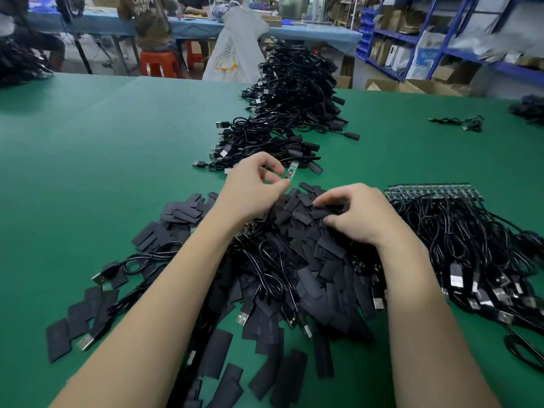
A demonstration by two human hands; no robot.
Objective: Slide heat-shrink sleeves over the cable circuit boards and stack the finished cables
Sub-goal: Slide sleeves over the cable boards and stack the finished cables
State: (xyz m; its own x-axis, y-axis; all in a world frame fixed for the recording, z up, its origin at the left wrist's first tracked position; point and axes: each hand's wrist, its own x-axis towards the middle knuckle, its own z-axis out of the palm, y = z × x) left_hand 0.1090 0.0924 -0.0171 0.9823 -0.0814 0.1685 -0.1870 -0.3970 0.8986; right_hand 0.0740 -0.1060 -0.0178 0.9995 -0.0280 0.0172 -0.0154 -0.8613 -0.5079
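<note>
**Board pinched on the left, sleeve picked on the right**

Pinching is the word for both hands. Left hand (253,184) has thumb and fingers curled in, nipping the near end of a small narrow circuit board with red and green parts (292,172), which pokes up and away from the fingertips, tilted toward the far side. Right hand (357,213) sits just to the right of that grip, fingers curled down onto the heap, thumb and forefinger closing on one flat black heat-shrink sleeve (331,208) at the top of the pile; how firmly it holds, the view does not settle.

Beneath both grips spreads the loose mound of flat black sleeves (294,260), with thin black USB cables (273,278) threaded through it, silver plugs pointing toward the person. Right of the right hand lies a fanned bundle of unsleeved black cables with bare boards lined up in a row (432,191). Beyond the left hand's pinch, a long stack of finished black cables (294,92) runs away across the green table mat (103,157). Well off to the far right, a single coiled black cable (459,121) lies alone.
</note>
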